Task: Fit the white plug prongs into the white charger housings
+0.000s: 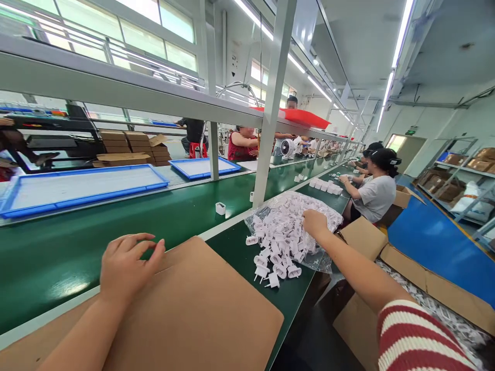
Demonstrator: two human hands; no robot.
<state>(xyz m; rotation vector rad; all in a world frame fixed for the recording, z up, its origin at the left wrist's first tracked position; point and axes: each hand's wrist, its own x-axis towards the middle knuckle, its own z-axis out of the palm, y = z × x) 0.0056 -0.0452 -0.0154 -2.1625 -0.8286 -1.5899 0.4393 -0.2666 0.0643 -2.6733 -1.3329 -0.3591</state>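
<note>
My left hand (129,263) hovers over the cardboard sheet (193,314), its thumb and fingers curved apart with nothing between them. On the right, my right hand (315,224) reaches into a heap of white plug parts (284,226) lying on a clear plastic bag (323,260). Its fingers are bent down at the heap's right side, and what they hold, if anything, is too small to tell. Several loose plug parts with pins (273,280) have spilled onto the green table near the sheet's edge. A small white block (220,208) stands on the green belt (174,211).
Blue-rimmed trays (88,188) lie beyond the belt. A metal post (266,154) rises behind the heap. Open cardboard boxes (436,278) stand at the right, one filled with white parts. A co-worker (377,188) sits further along the table, beside stacked white pieces (325,185).
</note>
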